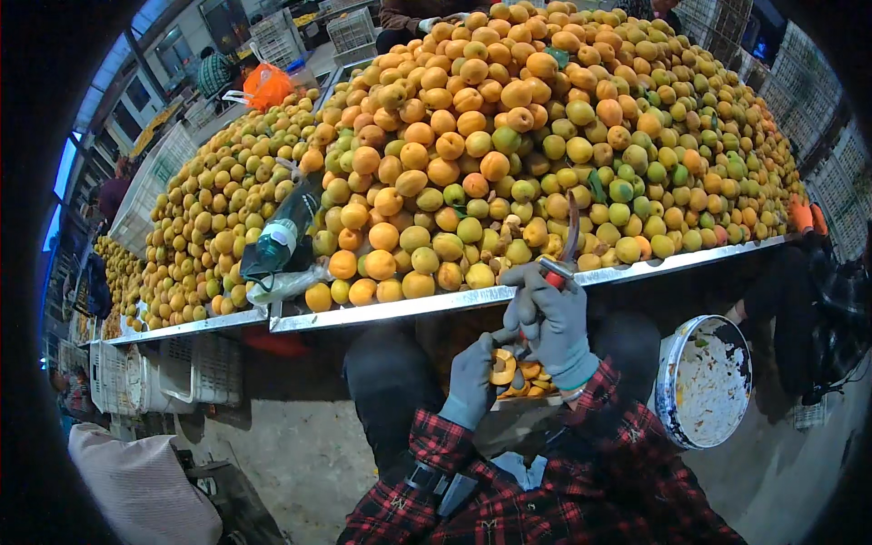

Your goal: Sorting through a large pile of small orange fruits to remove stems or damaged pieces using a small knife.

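Observation:
My left hand (473,375), in a grey glove, holds a cut apricot half (503,367) with its hollow showing. Just to the right, my right hand (550,323), gloved too, grips the red handle (554,279) of a tool with a metal collar and a curved blade (572,228) that points up over the fruit. Part of the tool is hidden by my fingers. Orange cut apricot pieces (538,390) lie below my hands. A large heap of whole apricots (470,122) rises behind the metal table edge (409,308).
A white bucket (705,381) with residue inside stands at right. A bottle (278,238) and plastic bag (289,284) lie at the left on the table. Plastic crates (197,368) stand under it. A co-worker's orange-gloved hand (802,214) is at far right. An orange bag (268,86) sits behind.

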The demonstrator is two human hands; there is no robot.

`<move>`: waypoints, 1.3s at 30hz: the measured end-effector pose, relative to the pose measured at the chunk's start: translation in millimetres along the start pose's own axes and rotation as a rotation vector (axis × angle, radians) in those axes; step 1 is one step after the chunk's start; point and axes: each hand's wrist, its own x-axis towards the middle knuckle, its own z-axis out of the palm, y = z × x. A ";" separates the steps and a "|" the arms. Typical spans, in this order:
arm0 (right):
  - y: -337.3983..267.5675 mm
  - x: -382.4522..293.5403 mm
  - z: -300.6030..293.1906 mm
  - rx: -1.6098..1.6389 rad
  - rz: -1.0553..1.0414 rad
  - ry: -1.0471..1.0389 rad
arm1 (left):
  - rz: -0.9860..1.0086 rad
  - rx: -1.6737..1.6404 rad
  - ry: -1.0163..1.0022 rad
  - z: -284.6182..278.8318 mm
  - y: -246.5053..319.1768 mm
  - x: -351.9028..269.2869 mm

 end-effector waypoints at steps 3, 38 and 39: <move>7.3 1.3 7.5 -0.038 0.017 0.008 | -0.023 0.100 0.084 -6.7 -13.7 2.0; 31.2 -31.4 -20.0 -0.971 -0.126 -0.301 | 0.061 -0.312 0.014 -25.0 -27.5 12.3; 35.6 -35.2 -22.3 -1.063 -0.120 -0.311 | 0.129 -0.251 0.025 -21.9 -21.9 14.3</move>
